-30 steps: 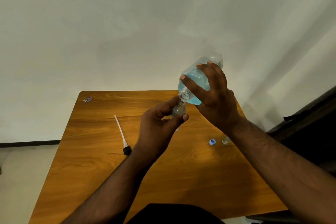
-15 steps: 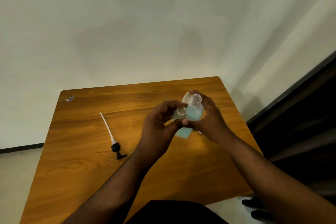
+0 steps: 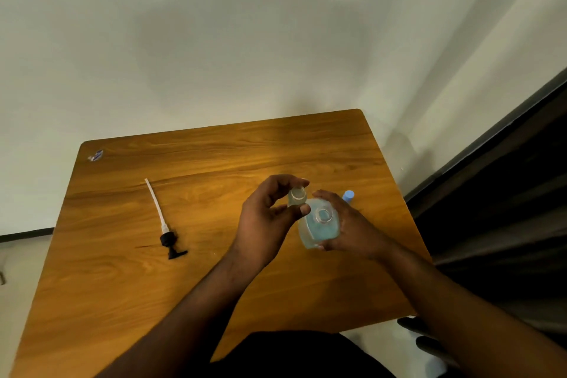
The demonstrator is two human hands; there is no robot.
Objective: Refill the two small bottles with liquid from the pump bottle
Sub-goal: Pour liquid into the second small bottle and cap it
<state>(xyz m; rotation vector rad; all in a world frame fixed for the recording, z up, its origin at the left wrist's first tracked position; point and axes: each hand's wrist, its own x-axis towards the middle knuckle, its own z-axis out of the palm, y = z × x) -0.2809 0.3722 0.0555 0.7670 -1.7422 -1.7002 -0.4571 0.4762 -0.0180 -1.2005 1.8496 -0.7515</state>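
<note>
Blue liquid sits in the pump bottle (image 3: 319, 224), upright at right of centre, gripped by my right hand (image 3: 349, 224).
My left hand (image 3: 267, 218) pinches the open small bottle (image 3: 297, 197) just beside it; the pump head (image 3: 167, 235) lies at left on the wooden table (image 3: 214, 156).

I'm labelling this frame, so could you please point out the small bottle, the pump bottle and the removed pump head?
small bottle (image 3: 297, 195), head view, open mouth.
pump bottle (image 3: 322, 225), head view, blue shoulder.
pump head (image 3: 168, 239), head view, black collar.

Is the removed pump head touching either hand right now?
Apart. The head view shows the pump head lying on the table, bare wood between it and the left hand; the right hand is farther still.
</note>
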